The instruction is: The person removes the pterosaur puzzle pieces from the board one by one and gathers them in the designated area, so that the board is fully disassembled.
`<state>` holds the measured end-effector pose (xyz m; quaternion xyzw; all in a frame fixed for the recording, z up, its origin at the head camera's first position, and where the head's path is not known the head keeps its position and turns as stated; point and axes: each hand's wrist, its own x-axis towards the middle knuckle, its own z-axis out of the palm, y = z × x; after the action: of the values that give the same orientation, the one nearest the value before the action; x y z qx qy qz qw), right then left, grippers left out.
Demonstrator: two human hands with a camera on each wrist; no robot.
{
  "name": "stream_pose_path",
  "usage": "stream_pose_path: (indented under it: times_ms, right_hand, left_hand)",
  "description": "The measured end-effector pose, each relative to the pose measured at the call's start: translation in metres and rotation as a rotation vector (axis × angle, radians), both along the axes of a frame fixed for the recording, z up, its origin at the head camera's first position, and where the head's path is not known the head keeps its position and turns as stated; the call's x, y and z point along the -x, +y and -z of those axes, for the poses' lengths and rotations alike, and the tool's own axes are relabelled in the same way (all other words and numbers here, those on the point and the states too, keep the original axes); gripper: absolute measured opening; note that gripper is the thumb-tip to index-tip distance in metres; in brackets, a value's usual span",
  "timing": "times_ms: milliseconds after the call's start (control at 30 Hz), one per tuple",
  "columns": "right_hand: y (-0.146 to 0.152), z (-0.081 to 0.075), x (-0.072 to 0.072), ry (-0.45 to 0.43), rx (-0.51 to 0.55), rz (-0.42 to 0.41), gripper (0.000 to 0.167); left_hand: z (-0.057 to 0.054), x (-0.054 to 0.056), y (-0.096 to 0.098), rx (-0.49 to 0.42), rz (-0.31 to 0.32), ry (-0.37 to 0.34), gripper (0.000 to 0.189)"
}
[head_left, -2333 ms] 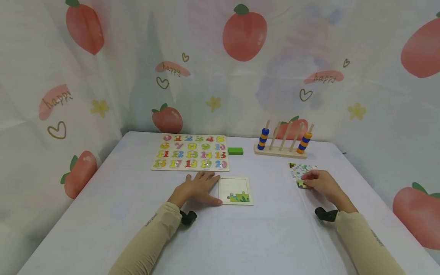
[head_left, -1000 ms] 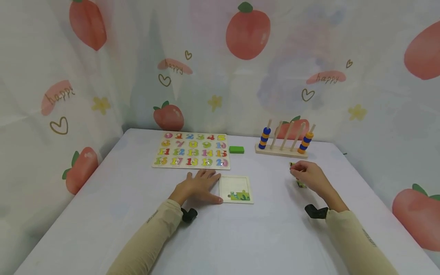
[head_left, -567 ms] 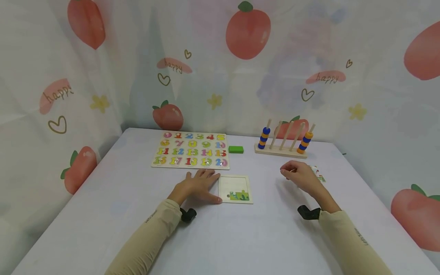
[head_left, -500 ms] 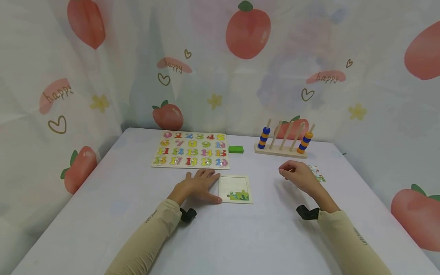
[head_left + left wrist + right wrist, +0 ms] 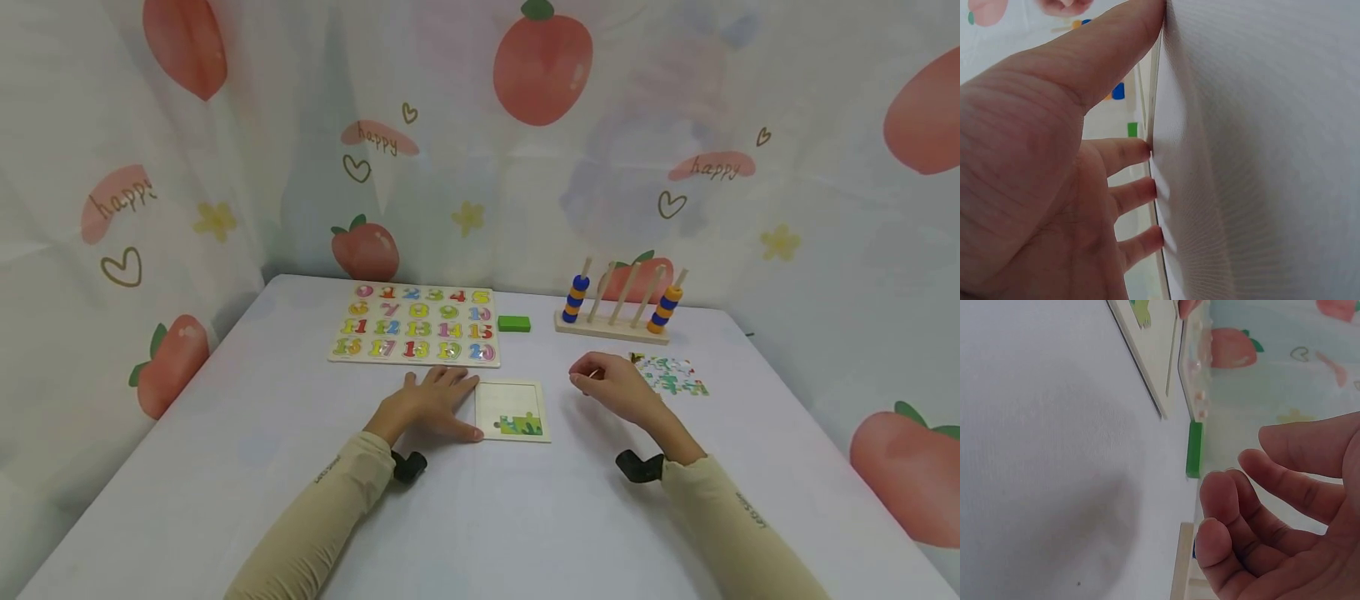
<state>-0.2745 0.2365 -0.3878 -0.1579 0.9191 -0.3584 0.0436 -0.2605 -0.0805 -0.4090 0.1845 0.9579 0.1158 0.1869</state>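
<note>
My left hand (image 5: pixel 431 407) rests with spread fingers against the left side of a small square puzzle frame (image 5: pixel 510 395). Joined puzzle pieces (image 5: pixel 521 425), green with a dark pattern, lie in its lower right corner. To the right of the frame, my right hand (image 5: pixel 618 392) hovers over the white table, thumb and forefinger brought close. No puzzle piece shows between its curled fingertips (image 5: pixel 1219 494) in the right wrist view; the head view leaves a small dark spot there unclear. Behind that hand lie several loose, colourful puzzle pieces (image 5: pixel 670 375), some partly hidden.
A number board (image 5: pixel 416 327) with bright figures lies at the back left. Beside it is a green block (image 5: pixel 513 323). At the back right stands a wooden bead rack (image 5: pixel 611 329) with blue and orange beads on its outer pegs. Peach-printed cloth hangs behind the table.
My right hand has left the loose puzzle pieces and moved leftward towards the frame, uncovering most of those pieces. My left hand has stayed against the frame. The head view has tilted slightly.
</note>
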Motion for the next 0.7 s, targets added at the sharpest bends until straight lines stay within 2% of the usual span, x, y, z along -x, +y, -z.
stream_pose_path:
  times_ms: [500,700]
  right_hand:
    - [-0.042,0.004,-0.008,-0.054,-0.009,-0.076,0.019]
    - [-0.051,0.006,-0.013,-0.051,-0.044,-0.159,0.019]
  left_hand:
    - [0.001,0.0,-0.003,-0.002,0.004,-0.002,0.097]
    - [0.005,0.004,0.0,-0.005,0.004,-0.005,0.098]
